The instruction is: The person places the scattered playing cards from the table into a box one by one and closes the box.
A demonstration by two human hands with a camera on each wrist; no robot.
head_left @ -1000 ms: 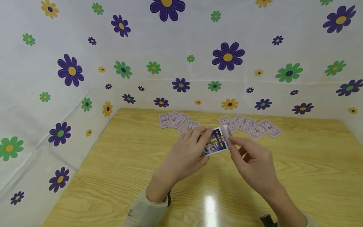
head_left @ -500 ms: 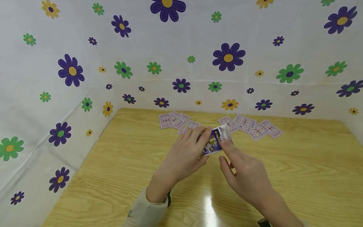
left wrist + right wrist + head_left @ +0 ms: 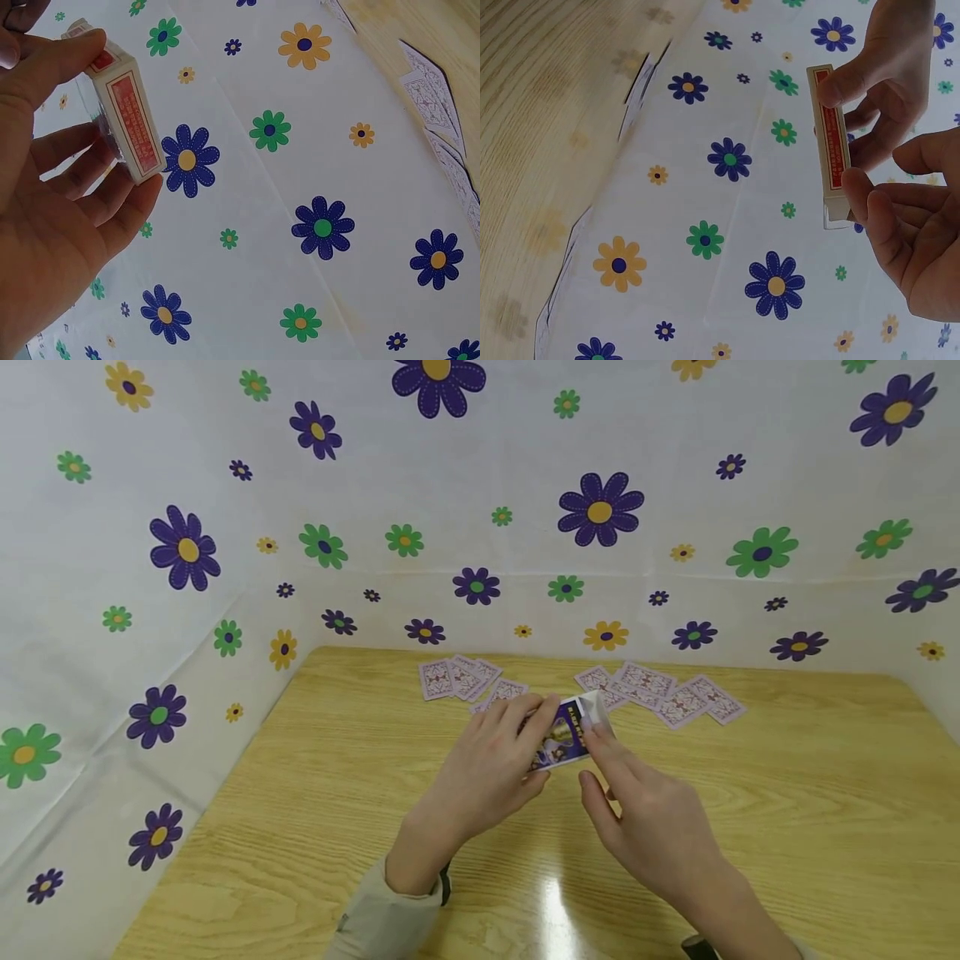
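Your left sleeve (image 3: 390,914) is a pale grey-beige cloth, plain and unpatterned where it shows, ending in a wide cuff that stands a little loose around your wrist. A small dark mark (image 3: 342,922) sits on its outer edge. On the inner side of that cuff you have a narrow black piece (image 3: 447,885) showing, too little of it in view to tell its shape. Your right sleeve (image 3: 807,951) appears only as a pale sliver at the bottom edge of the head view. Beside your right wrist is a short, dark, rounded piece (image 3: 699,948), mostly cut off; its fastening is hidden. Your left grip (image 3: 483,768) and right grip (image 3: 656,814) are both bare, five-fingered hands, with creased palms visible in the wrist views.
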